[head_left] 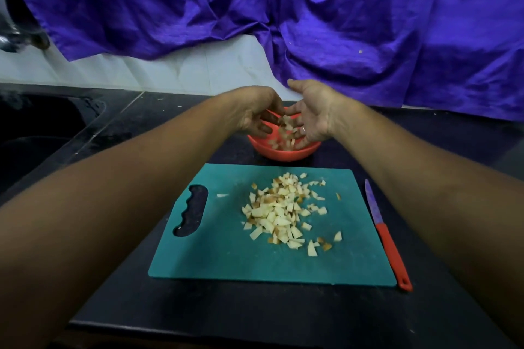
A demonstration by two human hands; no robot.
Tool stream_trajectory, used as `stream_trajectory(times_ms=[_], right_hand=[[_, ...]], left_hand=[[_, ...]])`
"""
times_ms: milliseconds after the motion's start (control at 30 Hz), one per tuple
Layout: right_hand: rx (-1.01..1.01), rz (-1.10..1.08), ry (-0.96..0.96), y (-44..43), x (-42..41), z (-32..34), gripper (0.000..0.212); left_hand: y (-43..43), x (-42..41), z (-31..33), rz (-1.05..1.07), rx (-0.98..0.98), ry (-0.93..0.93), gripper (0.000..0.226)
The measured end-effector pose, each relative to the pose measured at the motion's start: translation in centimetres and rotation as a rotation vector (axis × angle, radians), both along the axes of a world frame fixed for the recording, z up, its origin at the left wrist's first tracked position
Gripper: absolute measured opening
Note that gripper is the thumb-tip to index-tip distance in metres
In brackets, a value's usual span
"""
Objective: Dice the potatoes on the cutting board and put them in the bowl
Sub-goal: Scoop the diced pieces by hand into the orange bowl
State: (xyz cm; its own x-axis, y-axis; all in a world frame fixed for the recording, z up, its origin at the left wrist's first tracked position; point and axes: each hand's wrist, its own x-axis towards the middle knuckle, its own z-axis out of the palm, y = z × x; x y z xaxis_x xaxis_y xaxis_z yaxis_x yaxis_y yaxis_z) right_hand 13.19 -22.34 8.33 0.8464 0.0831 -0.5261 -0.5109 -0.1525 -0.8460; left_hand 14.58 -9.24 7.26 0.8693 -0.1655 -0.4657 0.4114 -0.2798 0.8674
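A purple cloth (340,22) is hanging across the top of the frame. The teal cutting board (215,249) is lying low centre, diced potatoes (280,215) heaped on it. Above it, the left hand (255,112) and right hand (312,113) are spreading open over the red bowl (283,154), pieces apparently dropping in. A knife (388,238) is lying just right of the board.

A single wide-angle camera is sitting at head height, looking forward and down along both forearms onto the dark counter (198,306). It is taking in the cutting board (226,258) close below centre, the bowl (283,154) just beyond it, and the purple cloth (312,22) hanging across the far wall, with straight edges bowing toward the frame's borders. The left hand (255,110) and right hand (314,113) are showing near mid-frame, over the bowl; no second view is sharing the scene.
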Motion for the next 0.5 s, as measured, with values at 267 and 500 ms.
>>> stream_trajectory(times_ms=[267,500], right_hand=[[-0.213,0.135,-0.037,-0.6,1.0,-0.6,0.086],[-0.266,0.189,-0.238,-1.4,-0.4,-0.1,0.073]], left_hand=[[0.8,0.8,-1.1,-0.017,0.120,-0.149,0.030],[1.7,-1.8,-0.6,-0.015,0.135,-0.332,0.024]])
